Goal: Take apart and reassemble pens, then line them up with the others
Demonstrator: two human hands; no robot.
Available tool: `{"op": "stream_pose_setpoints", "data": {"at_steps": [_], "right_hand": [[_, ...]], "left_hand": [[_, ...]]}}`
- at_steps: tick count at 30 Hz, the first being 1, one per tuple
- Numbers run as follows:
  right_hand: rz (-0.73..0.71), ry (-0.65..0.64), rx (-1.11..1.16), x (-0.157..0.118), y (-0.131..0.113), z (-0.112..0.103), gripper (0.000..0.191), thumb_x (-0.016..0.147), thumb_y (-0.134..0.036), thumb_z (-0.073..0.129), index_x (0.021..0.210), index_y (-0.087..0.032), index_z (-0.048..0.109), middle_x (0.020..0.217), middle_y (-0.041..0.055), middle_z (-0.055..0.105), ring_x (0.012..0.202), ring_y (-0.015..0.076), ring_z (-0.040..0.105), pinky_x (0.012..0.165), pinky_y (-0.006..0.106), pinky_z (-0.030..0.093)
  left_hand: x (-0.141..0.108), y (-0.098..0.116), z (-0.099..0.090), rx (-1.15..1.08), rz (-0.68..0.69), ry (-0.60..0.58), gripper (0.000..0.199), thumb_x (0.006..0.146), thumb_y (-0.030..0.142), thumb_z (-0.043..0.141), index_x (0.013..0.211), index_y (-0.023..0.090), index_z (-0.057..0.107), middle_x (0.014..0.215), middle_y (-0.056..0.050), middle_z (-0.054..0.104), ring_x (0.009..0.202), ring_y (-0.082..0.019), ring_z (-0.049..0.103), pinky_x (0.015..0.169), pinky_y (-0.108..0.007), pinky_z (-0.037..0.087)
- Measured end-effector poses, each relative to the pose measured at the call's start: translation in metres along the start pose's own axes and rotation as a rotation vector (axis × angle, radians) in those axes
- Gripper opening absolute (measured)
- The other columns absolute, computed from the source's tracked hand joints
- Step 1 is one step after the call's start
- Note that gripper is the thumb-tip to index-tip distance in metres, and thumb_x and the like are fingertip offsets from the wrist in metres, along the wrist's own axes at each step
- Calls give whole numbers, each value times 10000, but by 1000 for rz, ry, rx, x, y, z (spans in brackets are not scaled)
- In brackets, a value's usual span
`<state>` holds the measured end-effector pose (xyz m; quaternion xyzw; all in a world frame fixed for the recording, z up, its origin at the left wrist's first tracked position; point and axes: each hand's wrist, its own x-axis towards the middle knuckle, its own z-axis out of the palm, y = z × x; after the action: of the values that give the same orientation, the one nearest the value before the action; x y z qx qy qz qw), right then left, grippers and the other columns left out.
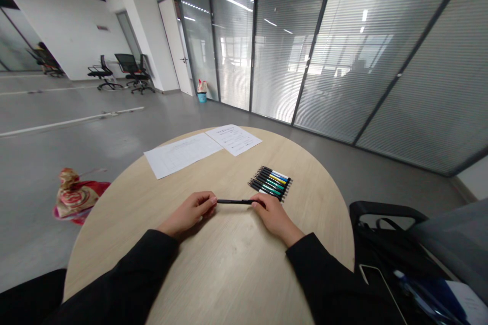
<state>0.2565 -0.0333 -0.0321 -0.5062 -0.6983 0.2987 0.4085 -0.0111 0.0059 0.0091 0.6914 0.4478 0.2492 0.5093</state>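
Note:
A black pen (234, 201) is held level just above the round wooden table (224, 264), one end in each hand. My left hand (196, 210) pinches its left end between thumb and fingers. Around the right end, the fingers of my right hand (272, 215) are closed, hiding that tip. Just beyond my right hand lies a row of several pens (270, 181), side by side, with black ends and white, blue, yellow and green barrels.
Two printed paper sheets (183, 153) lie at the table's far side. A red and gold bag (78, 195) rests on the floor at left. Right of the table stands a chair (385, 213) holding dark items. Office chairs (129, 66) and glass partitions (282, 56) are farther back.

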Motion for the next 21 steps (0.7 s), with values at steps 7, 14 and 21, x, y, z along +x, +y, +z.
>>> {"op": "stream_pose_setpoints", "data": {"at_steps": [7, 14, 21], "right_hand": [[0, 1, 8, 0, 0, 0, 161, 920, -186, 552, 929, -187, 713, 912, 36, 713, 855, 190, 625, 793, 293, 442], [9, 29, 10, 1, 7, 3, 168, 915, -201, 550, 919, -186, 717, 853, 30, 699, 801, 188, 612, 739, 286, 436], [14, 30, 18, 0, 5, 2, 168, 915, -203, 546, 910, -191, 713, 844, 24, 694, 792, 186, 612, 733, 284, 430]], "left_hand": [[4, -11, -1, -33, -81, -13, 514, 893, 623, 538, 640, 175, 544, 530, 10, 527, 439, -87, 365, 444, -232, 245], [3, -6, -1, -135, -31, 6, 358, 856, 526, 653, 880, 175, 588, 668, 13, 588, 526, -97, 459, 465, -215, 290], [2, -6, 0, -157, 14, 19, 328, 850, 479, 678, 914, 173, 576, 703, 4, 597, 589, -108, 496, 543, -228, 365]]}}
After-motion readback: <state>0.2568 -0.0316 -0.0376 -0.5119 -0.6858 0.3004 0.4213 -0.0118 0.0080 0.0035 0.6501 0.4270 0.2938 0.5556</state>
